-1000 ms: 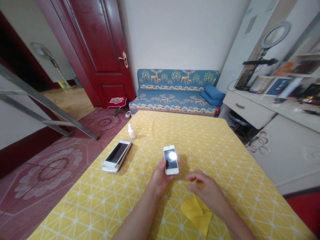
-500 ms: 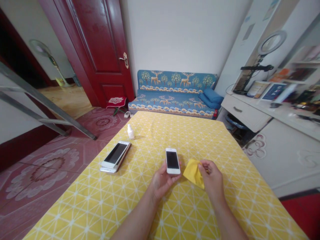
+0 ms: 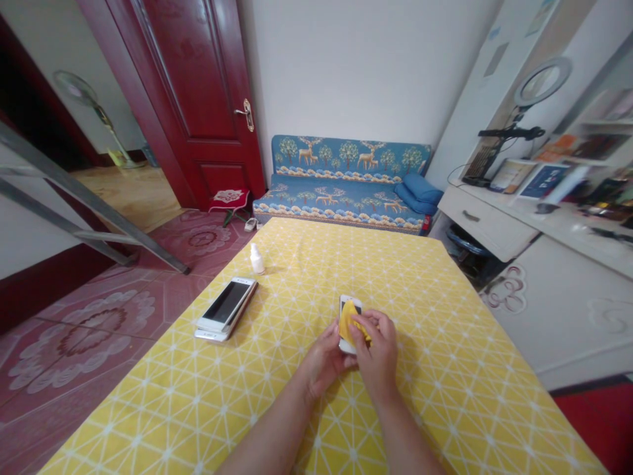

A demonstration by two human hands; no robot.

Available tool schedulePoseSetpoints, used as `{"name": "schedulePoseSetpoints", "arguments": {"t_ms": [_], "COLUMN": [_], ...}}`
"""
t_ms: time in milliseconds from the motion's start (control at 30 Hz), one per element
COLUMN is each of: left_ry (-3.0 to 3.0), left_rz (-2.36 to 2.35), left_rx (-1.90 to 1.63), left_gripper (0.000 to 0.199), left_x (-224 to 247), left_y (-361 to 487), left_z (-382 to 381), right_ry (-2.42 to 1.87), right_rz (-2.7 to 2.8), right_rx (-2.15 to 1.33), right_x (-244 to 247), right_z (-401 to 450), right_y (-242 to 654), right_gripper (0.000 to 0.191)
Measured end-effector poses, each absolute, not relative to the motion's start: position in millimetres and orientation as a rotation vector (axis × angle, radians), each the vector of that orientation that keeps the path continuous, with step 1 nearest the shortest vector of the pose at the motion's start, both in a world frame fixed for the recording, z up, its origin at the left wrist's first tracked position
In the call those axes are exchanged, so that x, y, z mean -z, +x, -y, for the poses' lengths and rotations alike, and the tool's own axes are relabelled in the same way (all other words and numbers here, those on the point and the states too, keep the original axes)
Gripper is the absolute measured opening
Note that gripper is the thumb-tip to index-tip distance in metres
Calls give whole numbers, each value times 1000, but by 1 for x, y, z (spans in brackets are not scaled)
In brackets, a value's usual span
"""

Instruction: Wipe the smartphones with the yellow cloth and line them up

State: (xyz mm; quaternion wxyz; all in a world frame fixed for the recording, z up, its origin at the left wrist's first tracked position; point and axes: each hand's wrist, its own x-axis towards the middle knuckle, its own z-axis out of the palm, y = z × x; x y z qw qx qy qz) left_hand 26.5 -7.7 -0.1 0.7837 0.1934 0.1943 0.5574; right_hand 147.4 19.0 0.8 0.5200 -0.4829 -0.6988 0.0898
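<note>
My left hand (image 3: 324, 363) holds a white smartphone (image 3: 345, 303) upright in its fingers, with the lower part of the phone hidden. My right hand (image 3: 376, 346) pinches a crumpled yellow cloth (image 3: 351, 321) and presses it against the phone's screen, covering most of the glass. To the left on the table, out of reach of both hands' fingertips, lies a stack of white and gold smartphones (image 3: 226, 309). Beyond that stack stands a small white bottle (image 3: 256, 259).
The hands work over a yellow patterned tablecloth (image 3: 445, 369). A blue deer-print sofa (image 3: 341, 191) stands past the far edge, a white desk (image 3: 487, 221) to the right, and a metal ladder (image 3: 84, 201) leans at the left over the tiled floor.
The yellow cloth has moved from beside the phone onto its screen, and my right hand has come in over the phone. The phone has shifted slightly right, still in my left hand.
</note>
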Motion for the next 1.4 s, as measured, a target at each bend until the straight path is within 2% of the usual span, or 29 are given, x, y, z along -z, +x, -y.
{"name": "schedulePoseSetpoints", "arguments": {"t_ms": [233, 367, 600, 833, 1000, 1067, 1200, 1400], "left_ry": [304, 325, 695, 619, 355, 332, 491, 743], "left_rz": [-486, -510, -512, -579, -623, -626, -583, -513], "left_rx": [-1277, -1219, -1022, -1045, -1215, -1245, -1150, -1029], "left_gripper": [23, 28, 42, 40, 23, 26, 45, 45], "left_x": [4, 0, -12, -4, -1, -2, -4, -9], "left_y": [24, 24, 26, 29, 31, 32, 34, 33], "left_z": [7, 9, 15, 12, 11, 11, 13, 15], "right_ry": [-1011, -974, -1137, -969, -850, -841, -922, -1072], "right_rz": [1896, 1913, 1572, 1682, 1855, 1883, 1787, 1520], "right_rx": [-212, -186, -244, -365, -431, -386, -269, -234], "right_x": [-5, -5, -1, -8, -6, -5, -6, -4], "right_z": [-4, -6, -30, -11, 4, 2, -12, -29], "right_y": [141, 143, 168, 150, 138, 138, 145, 162], "right_gripper": [29, 32, 32, 33, 36, 37, 35, 33]}}
